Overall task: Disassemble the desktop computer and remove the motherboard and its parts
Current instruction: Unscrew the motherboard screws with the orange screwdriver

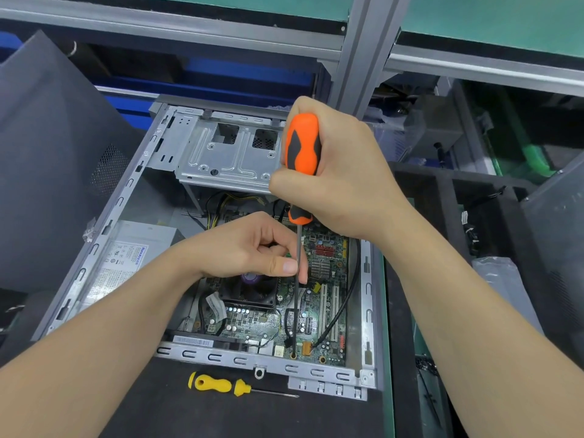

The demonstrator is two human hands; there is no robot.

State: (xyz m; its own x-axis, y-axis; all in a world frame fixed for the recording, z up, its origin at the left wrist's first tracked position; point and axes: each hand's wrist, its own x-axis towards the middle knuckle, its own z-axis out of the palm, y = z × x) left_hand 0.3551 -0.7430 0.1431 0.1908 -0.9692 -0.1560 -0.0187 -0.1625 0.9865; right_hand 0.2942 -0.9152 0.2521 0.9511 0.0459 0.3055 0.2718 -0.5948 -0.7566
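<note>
An open grey desktop case [104, 235] lies flat in front of me. Inside it sits the green motherboard [328, 279] with a black CPU fan [252, 292], and a silver power supply [126, 257] is at its left. My right hand [344, 184] grips the orange and black handle of a long screwdriver [301, 147] held upright. Its tip stands on a screw hole [293, 355] at the board's near edge. My left hand [252, 248] pinches the thin metal shaft between thumb and fingers.
A yellow screwdriver [221, 384] lies on the dark mat just in front of the case. A metal drive cage [227, 153] fills the case's far end. A dark side panel [53, 147] leans at the left. Black foam bins [474, 216] stand at the right.
</note>
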